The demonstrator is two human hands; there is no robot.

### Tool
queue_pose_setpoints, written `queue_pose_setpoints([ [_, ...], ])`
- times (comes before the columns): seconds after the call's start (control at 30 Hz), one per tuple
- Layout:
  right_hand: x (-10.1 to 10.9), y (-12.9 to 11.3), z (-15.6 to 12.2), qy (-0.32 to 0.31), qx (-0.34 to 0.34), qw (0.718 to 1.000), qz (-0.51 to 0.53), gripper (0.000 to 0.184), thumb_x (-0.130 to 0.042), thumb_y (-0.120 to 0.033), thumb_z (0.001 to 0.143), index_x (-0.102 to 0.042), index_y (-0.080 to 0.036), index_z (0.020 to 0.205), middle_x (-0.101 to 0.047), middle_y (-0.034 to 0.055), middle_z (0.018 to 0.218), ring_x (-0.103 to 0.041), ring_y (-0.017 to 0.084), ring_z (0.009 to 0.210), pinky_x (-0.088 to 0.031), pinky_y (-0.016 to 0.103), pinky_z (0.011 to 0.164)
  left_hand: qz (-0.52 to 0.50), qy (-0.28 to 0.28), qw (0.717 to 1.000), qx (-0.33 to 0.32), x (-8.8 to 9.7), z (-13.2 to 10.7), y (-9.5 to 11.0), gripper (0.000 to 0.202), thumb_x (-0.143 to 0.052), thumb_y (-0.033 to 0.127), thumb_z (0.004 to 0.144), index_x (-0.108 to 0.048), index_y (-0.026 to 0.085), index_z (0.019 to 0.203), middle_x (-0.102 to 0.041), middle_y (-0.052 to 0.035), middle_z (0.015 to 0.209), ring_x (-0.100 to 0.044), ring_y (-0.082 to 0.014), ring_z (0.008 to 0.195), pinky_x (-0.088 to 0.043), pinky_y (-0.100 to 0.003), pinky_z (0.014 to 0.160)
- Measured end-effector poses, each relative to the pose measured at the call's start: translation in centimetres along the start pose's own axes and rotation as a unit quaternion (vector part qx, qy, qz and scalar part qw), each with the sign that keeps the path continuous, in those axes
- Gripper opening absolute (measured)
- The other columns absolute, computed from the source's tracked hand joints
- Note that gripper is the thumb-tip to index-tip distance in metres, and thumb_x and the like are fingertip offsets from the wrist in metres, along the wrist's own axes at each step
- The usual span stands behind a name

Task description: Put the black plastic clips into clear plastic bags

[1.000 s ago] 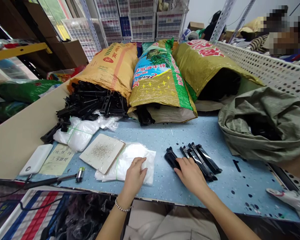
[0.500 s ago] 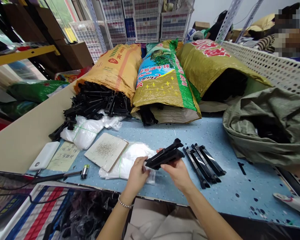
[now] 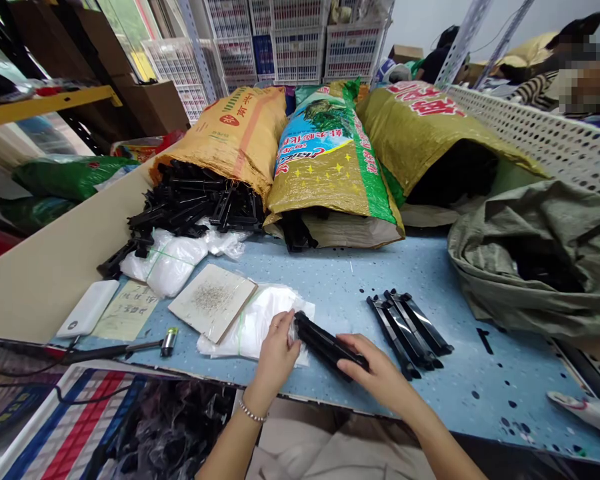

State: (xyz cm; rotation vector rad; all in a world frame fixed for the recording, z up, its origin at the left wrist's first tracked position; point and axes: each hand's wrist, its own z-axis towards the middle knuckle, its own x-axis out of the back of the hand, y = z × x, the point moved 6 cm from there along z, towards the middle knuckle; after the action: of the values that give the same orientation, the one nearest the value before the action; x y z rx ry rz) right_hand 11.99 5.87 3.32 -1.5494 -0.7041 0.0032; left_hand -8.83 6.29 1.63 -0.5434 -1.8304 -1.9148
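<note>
In front of me, my right hand (image 3: 373, 365) wraps its fingers round the right end of some long black plastic parts (image 3: 327, 341), held together as a bundle and slanting down to the right. My left hand (image 3: 278, 350) is closed at the bundle's left end, pinching what looks like the edge of a clear plastic bag. Just behind that hand lies a stack of clear plastic bags (image 3: 267, 313), partly under a speckled square tile (image 3: 213, 301). Right of my right hand, several similar black parts (image 3: 409, 333) lie side by side on the blue table.
Behind, an orange sack (image 3: 230, 133) spills black parts; a green-gold sack (image 3: 333, 180) and an olive sack (image 3: 430, 127) lie beside it. A grey-green sack (image 3: 535, 247) stands right. At left are a white power bank (image 3: 89, 308), a note (image 3: 127, 310) and a metal-headed tool (image 3: 169, 341).
The bundle of black parts has swung from pointing up and right to pointing down and right. My right hand has moved right and down to its far end; my left hand has hardly moved.
</note>
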Motion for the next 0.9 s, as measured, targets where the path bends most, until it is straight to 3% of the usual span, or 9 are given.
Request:
queue_pose_setpoints([
  [0.13,-0.1,0.1,-0.8,0.001,0.003,0.994,-0.109,0.030,-0.055,-0.040,0.084,-0.063,-0.023,0.107,-0.062,0.0089,0.101,-0.059,0.027,0.097,-0.048,0.043,0.085,0.099,0.001,0.994,-0.045,0.1,-0.5,1.0,0.063,-0.043,0.008,0.082,-0.030,0.022,0.142,-0.038,-0.0162,0.141,-0.065,-0.0169,0.087,-0.053,-0.035,0.082],
  [0.23,-1.6,1.1,-0.7,-0.044,-0.082,0.989,0.117,0.026,-0.051,-0.042,0.086,-0.064,-0.021,0.093,-0.063,0.0066,0.086,-0.064,0.022,0.079,-0.053,0.031,0.062,0.173,-0.010,0.980,-0.095,0.4,-0.8,2.4,0.074,-0.037,0.001,0.079,-0.019,0.023,0.147,-0.034,-0.0174,0.146,-0.059,-0.0251,0.111,-0.054,-0.037,0.084],
  [0.37,-5.4,2.0,0.0,-0.093,-0.206,0.834,0.504,0.029,-0.051,-0.042,0.086,-0.062,-0.016,0.091,-0.065,0.0050,0.075,-0.066,0.015,0.067,-0.049,0.019,0.047,0.191,-0.028,0.968,-0.161,0.8,-1.7,4.8,0.077,-0.034,-0.001,0.081,-0.009,0.025,0.149,-0.030,-0.0159,0.150,-0.045,-0.0271,0.129,-0.051,-0.039,0.093],
  [0.43,-6.8,1.7,1.0,-0.089,-0.203,0.795,0.565,0.028,-0.052,-0.041,0.085,-0.062,-0.016,0.091,-0.066,0.0049,0.075,-0.065,0.014,0.065,-0.050,0.018,0.048,0.156,-0.069,0.964,-0.202,0.5,-2.5,6.0,0.077,-0.034,0.000,0.081,-0.008,0.025,0.149,-0.031,-0.0148,0.150,-0.042,-0.0250,0.132,-0.047,-0.038,0.099],
  [0.53,-7.2,1.3,2.8,0.004,-0.155,0.874,0.461,0.027,-0.048,-0.042,0.086,-0.061,-0.018,0.086,-0.065,0.0046,0.076,-0.062,0.016,0.066,-0.052,0.024,0.052,0.108,-0.129,0.958,-0.231,0.0,-3.6,6.8,0.077,-0.035,-0.001,0.081,-0.010,0.024,0.149,-0.034,-0.0136,0.148,-0.040,-0.0222,0.133,-0.044,-0.037,0.104],
  [0.63,-6.3,-0.3,3.4,0.082,-0.087,0.945,0.303,0.021,-0.054,-0.039,0.082,-0.060,-0.019,0.083,-0.064,0.0055,0.085,-0.060,0.021,0.085,-0.054,0.035,0.075,0.101,-0.149,0.960,-0.216,0.2,-4.1,6.2,0.075,-0.038,0.000,0.080,-0.017,0.023,0.148,-0.037,-0.0124,0.146,-0.038,-0.0223,0.134,-0.042,-0.040,0.107],
  [0.73,-6.9,-2.8,2.8,-0.039,-0.013,0.959,0.280,0.033,-0.059,-0.033,0.079,-0.058,-0.021,0.110,-0.062,0.0061,0.108,-0.054,0.023,0.108,-0.045,0.039,0.094,0.114,-0.117,0.966,-0.202,1.1,-3.7,5.2,0.065,-0.044,0.003,0.080,-0.034,0.023,0.142,-0.045,-0.0120,0.141,-0.045,-0.0228,0.128,-0.044,-0.041,0.104],
  [0.83,-7.5,-4.3,1.9,-0.194,0.023,0.930,0.310,0.046,-0.057,-0.037,0.083,-0.050,-0.024,0.126,-0.059,0.0054,0.118,-0.054,0.022,0.111,-0.046,0.037,0.091,0.117,-0.043,0.972,-0.202,2.6,-3.1,5.3,0.047,-0.046,0.010,0.083,-0.051,0.022,0.128,-0.057,-0.0109,0.126,-0.055,-0.0217,0.117,-0.048,-0.040,0.099],
  [0.9,-6.7,-3.8,2.3,-0.177,0.032,0.951,0.253,0.037,-0.055,-0.039,0.085,-0.057,-0.022,0.117,-0.063,0.0051,0.109,-0.058,0.021,0.102,-0.047,0.037,0.088,0.106,0.002,0.974,-0.199,4.1,-3.0,6.1,0.041,-0.047,0.011,0.082,-0.058,0.022,0.120,-0.062,-0.0101,0.117,-0.060,-0.0207,0.109,-0.051,-0.037,0.095],
])
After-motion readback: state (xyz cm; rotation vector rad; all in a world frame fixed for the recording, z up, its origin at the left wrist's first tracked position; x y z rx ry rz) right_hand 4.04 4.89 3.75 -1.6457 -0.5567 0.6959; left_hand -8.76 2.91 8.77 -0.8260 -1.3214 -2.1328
